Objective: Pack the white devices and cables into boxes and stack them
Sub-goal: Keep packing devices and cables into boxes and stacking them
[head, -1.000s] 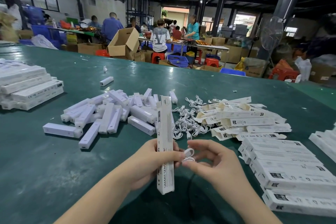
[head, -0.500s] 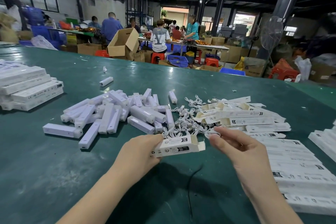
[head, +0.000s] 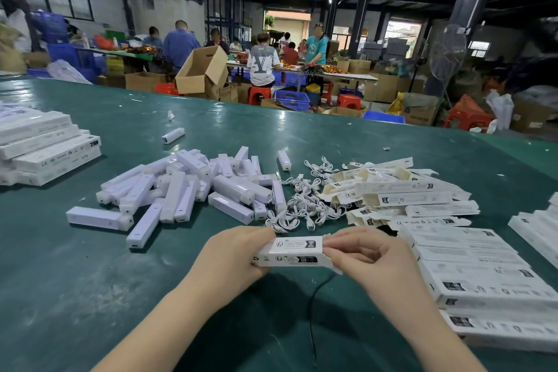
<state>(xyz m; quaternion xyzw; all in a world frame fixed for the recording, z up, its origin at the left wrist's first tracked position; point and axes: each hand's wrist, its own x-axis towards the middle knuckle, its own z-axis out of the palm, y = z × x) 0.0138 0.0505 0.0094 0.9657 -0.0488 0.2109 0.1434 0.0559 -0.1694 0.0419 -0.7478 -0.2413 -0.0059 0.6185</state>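
Both hands hold one white printed box (head: 291, 251) flat, just above the green bench (head: 75, 281) and nearer the person than the cable pile (head: 305, 205). The left hand (head: 232, 254) grips its left end, and the right hand (head: 367, 254) pinches the end flap. To close it well, I think the left should keep the box steady while the right tucks the flap straight in, without bending the card. Closed boxes (head: 483, 278) lie stacked right of the held box.
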